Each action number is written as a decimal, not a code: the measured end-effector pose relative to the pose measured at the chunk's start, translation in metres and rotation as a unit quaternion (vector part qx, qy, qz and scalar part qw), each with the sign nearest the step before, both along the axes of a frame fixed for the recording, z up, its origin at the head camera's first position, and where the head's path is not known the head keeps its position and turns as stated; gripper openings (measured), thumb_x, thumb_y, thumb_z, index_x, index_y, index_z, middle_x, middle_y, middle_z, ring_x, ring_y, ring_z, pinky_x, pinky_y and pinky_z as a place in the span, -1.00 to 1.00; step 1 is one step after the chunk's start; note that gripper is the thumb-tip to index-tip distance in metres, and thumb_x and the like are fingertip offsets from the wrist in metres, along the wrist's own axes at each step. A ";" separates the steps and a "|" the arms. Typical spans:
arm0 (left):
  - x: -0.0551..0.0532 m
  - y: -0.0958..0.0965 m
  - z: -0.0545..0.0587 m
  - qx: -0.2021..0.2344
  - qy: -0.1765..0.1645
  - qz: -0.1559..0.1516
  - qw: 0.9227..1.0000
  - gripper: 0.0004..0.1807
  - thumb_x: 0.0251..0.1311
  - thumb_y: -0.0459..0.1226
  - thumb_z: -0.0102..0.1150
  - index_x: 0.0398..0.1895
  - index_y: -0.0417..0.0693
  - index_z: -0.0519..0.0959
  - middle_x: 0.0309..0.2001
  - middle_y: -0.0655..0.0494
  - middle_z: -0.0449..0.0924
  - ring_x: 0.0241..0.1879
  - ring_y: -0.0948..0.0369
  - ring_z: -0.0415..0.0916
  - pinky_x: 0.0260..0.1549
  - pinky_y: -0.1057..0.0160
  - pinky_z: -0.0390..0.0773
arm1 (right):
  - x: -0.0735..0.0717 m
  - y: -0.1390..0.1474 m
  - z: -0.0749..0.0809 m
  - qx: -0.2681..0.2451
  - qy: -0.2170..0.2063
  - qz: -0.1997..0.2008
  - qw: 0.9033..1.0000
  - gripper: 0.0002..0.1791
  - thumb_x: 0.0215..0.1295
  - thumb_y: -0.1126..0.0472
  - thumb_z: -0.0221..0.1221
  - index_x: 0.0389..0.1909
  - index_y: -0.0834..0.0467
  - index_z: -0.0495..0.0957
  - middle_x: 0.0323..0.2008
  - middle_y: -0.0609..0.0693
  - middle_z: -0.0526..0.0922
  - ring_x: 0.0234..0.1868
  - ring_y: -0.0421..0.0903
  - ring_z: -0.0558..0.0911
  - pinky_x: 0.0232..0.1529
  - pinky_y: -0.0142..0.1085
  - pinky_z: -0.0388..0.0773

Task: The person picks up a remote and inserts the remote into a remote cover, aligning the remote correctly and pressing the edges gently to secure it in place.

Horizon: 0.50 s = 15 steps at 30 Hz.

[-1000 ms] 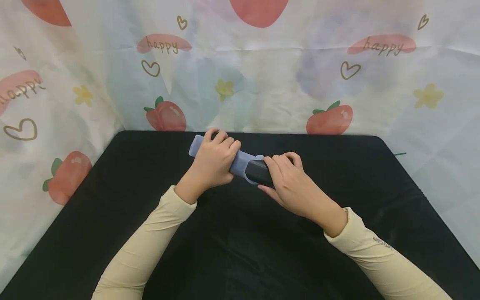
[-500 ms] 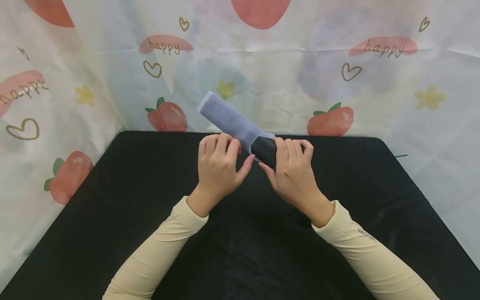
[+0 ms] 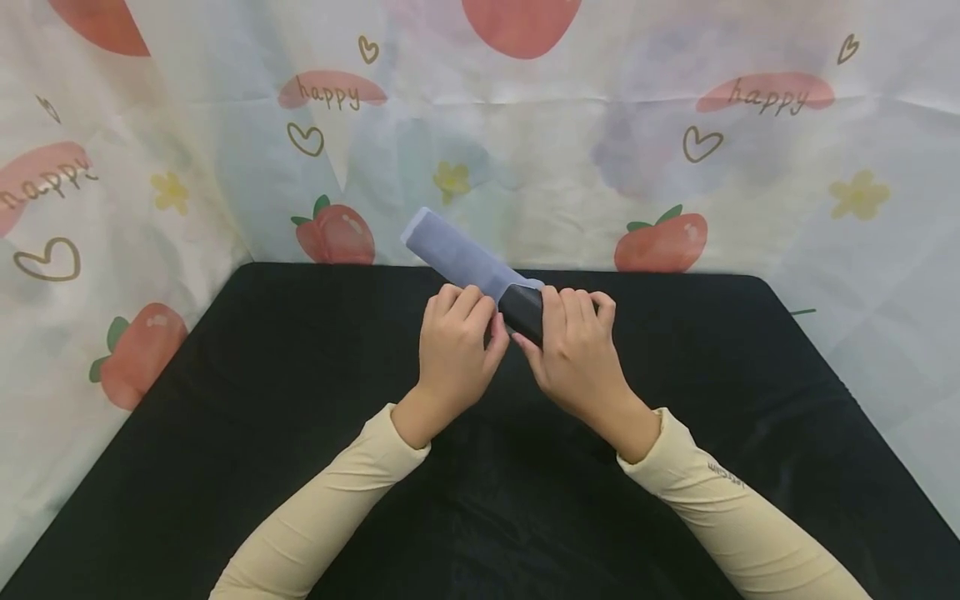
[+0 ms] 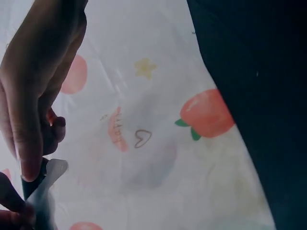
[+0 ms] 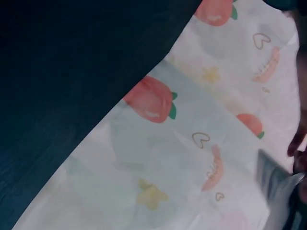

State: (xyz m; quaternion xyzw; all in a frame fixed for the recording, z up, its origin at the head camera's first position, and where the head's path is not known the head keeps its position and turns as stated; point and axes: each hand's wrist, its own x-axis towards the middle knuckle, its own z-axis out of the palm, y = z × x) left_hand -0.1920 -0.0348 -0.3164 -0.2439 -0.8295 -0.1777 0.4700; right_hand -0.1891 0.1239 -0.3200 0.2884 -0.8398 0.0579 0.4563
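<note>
In the head view the right hand (image 3: 581,354) grips a black case (image 3: 522,313) partly inside a blue pouch (image 3: 461,254) that the left hand (image 3: 457,346) pinches above the table (image 3: 487,508), the left wrist view showing the pouch bottom left, the right wrist view bottom right.

Consists of a long, flat, blue-grey strip (image 3: 461,254) with a paler, squared far end, joined to a black piece (image 3: 521,312) with angular edges. Slants upward to the left in the head view, held aloft. Sits by its black end in the curled fingers of the right hand (image 3: 581,350), partly covered there. Meets the left hand (image 3: 455,342) along its lower edge, near the join.
</note>
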 end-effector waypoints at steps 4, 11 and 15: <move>0.000 0.001 -0.009 0.018 -0.018 -0.056 0.998 -0.87 0.11 -0.37 0.09 -0.56 -0.16 0.54 -0.50 0.03 0.45 -0.36 0.10 0.34 -0.33 0.19 0.40 | 0.005 -0.004 0.000 -0.001 -0.013 -0.012 1.000 -0.49 0.23 0.06 0.06 -0.11 0.50 0.39 -0.40 0.29 0.44 -0.38 0.18 0.40 -0.20 0.07 0.25; -0.001 -0.003 -0.013 0.029 -0.028 -0.119 0.992 -0.89 0.13 -0.39 0.10 -0.52 -0.16 0.54 -0.47 0.03 0.45 -0.33 0.10 0.33 -0.29 0.19 0.39 | 0.007 -0.008 0.001 -0.008 -0.028 -0.020 0.999 -0.49 0.19 0.09 0.13 -0.12 0.50 0.38 -0.42 0.29 0.43 -0.38 0.18 0.39 -0.23 0.03 0.26; -0.003 -0.006 -0.010 0.029 -0.008 -0.086 0.996 -0.88 0.12 -0.36 0.12 -0.54 -0.14 0.54 -0.49 0.04 0.45 -0.35 0.09 0.34 -0.29 0.17 0.39 | 0.005 -0.006 0.001 -0.001 -0.040 -0.014 0.999 -0.44 0.15 0.07 0.22 -0.09 0.50 0.38 -0.36 0.30 0.46 -0.35 0.17 0.41 -0.20 0.04 0.25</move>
